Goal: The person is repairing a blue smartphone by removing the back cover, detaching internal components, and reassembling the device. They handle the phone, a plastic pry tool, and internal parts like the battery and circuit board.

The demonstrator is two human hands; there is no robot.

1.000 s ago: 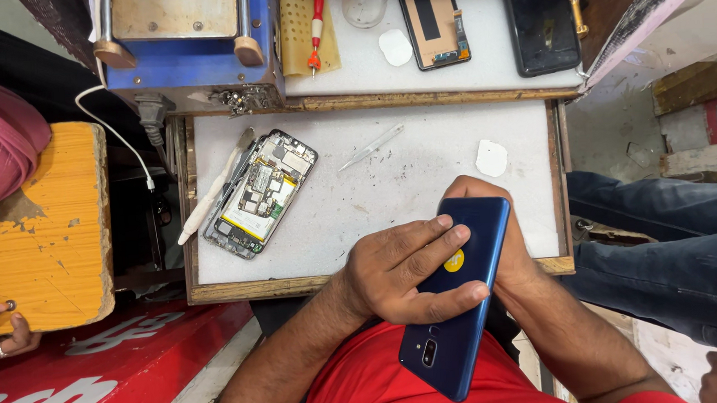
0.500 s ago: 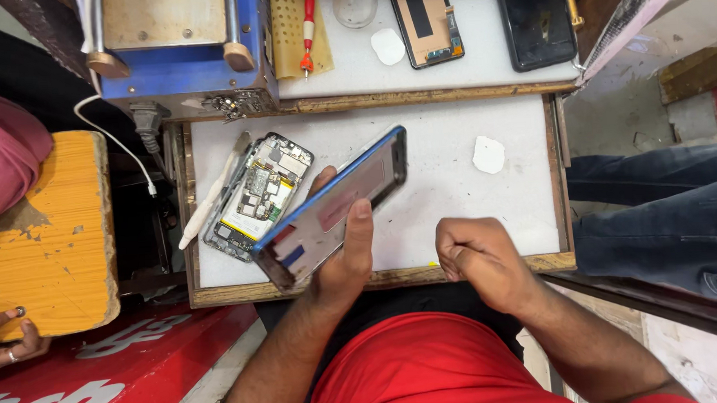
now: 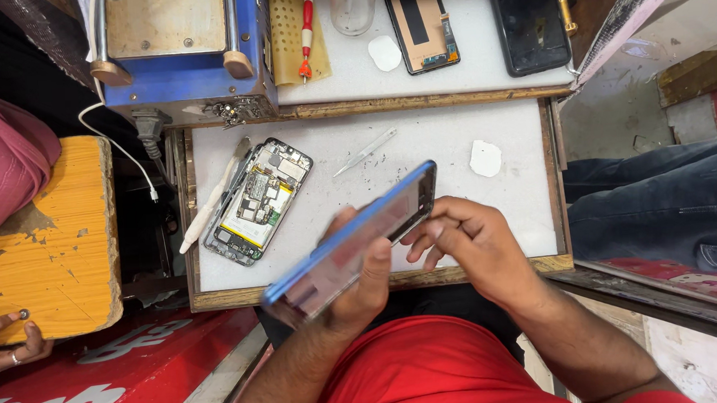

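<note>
The left hand [image 3: 355, 287] is gripping the blue cover [image 3: 352, 239] by its edges; right hand [image 3: 475, 244] fingertips are pinching its upper end. Likely light, thin, flexible.

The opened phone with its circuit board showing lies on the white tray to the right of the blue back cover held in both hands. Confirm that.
Wrong side. In the head view the opened phone lies on the white tray to the left of the blue back cover, which the left hand grips and the right hand touches at its upper end.
</note>
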